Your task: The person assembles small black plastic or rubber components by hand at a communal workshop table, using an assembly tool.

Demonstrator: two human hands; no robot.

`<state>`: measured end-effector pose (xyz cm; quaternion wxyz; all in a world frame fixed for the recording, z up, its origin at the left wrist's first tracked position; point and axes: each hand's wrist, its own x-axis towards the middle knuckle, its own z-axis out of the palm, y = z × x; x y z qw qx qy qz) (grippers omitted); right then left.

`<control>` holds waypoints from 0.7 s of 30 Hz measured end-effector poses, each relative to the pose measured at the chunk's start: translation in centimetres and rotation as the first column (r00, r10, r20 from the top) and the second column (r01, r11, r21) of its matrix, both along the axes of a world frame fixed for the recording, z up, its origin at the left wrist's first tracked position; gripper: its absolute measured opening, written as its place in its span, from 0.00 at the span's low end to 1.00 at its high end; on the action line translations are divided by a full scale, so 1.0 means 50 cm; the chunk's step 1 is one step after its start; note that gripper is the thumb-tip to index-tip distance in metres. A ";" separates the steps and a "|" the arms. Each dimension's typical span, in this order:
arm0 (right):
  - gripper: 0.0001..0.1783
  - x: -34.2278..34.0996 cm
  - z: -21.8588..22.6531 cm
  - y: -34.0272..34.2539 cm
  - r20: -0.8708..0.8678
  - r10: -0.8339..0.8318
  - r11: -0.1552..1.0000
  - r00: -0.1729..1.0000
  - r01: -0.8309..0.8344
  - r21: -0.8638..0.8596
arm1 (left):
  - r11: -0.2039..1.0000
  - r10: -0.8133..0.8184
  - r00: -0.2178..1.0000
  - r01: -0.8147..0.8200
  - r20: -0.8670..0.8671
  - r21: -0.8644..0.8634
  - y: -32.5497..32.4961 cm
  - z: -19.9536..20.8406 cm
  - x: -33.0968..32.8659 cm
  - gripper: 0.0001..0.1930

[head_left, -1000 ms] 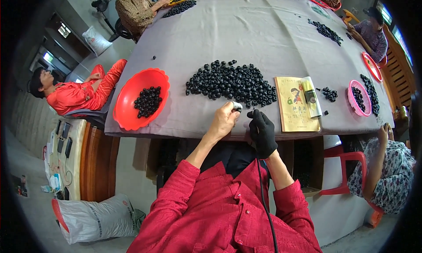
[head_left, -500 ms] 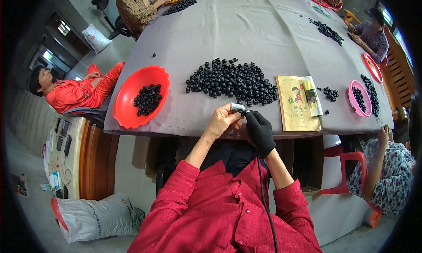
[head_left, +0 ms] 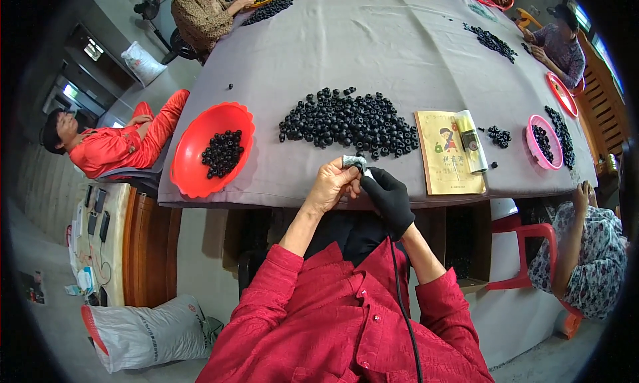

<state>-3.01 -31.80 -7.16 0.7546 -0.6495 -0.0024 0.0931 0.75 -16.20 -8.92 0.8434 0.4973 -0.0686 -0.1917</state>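
Observation:
At the table's near edge my left hand [head_left: 335,183] is bare, with a pale wrap around one fingertip. Its fingers are pinched on a small black ring-shaped part, largely covered by the fingers. My right hand [head_left: 388,200], in a black glove, is closed beside it around a small tool whose pale tip [head_left: 368,174] touches or nearly touches the part. A black cord [head_left: 402,286] runs down from the gloved wrist over my red shirt. Just beyond both hands lies a wide heap of black ring-shaped parts [head_left: 349,120].
Left of the heap stands a red scalloped bowl [head_left: 186,140] holding more black parts. A yellow booklet [head_left: 439,167] lies at right, near a pink basket [head_left: 532,143]. Several other people sit around the grey-covered table [head_left: 333,43]. A white sack [head_left: 160,333] lies on the floor at left.
Both hands have shifted slightly left, staying together. The pale tip in my right hand shows more plainly now beside my left fingers. The heap and bowl look the same.

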 end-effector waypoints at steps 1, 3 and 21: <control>0.16 -0.001 -0.001 0.001 -0.028 0.008 1.000 1.000 -0.009 -0.010 | 1.000 0.006 1.000 -0.006 0.006 -0.025 0.001 -0.004 0.000 0.05; 0.16 -0.003 -0.004 0.004 0.032 0.015 0.999 0.999 -0.014 -0.028 | 0.999 0.014 1.000 -0.013 0.010 -0.050 0.004 -0.012 0.000 0.05; 0.15 -0.007 -0.015 0.009 0.314 0.029 0.964 0.949 0.057 -0.261 | 0.997 -0.047 0.999 0.046 -0.018 -0.065 0.010 -0.018 0.003 0.09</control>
